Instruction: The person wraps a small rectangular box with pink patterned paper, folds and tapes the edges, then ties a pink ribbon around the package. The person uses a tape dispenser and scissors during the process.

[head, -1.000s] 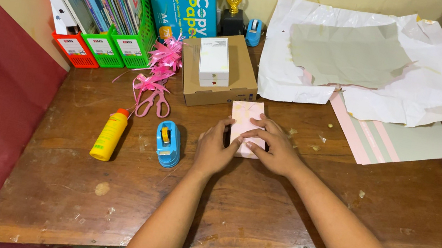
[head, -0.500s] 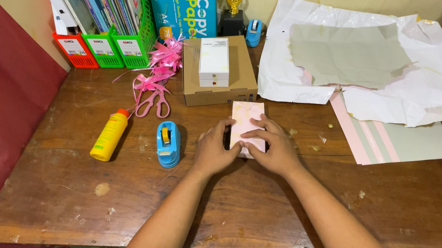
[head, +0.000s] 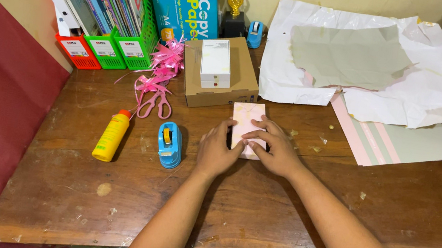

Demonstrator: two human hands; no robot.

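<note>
A small box wrapped in pale pink paper (head: 248, 117) lies on the wooden table (head: 278, 213), just in front of a brown cardboard box (head: 240, 82). My left hand (head: 215, 152) presses against its left near edge. My right hand (head: 277, 149) lies over its right near part, fingers bent onto the paper. Both hands hold the wrapped box down; its far half shows, the near end is hidden under my fingers.
A blue tape dispenser (head: 169, 144), a yellow glue bottle (head: 111, 135) and pink scissors (head: 154, 103) under a pink ribbon (head: 164, 59) lie to the left. File racks with books (head: 112, 2) stand at the back left. Crumpled white and grey paper (head: 366, 59) covers the back right.
My hands stay on the pink wrapped box, with the fingers shifting slightly along its near edge. The view has drifted a little.
</note>
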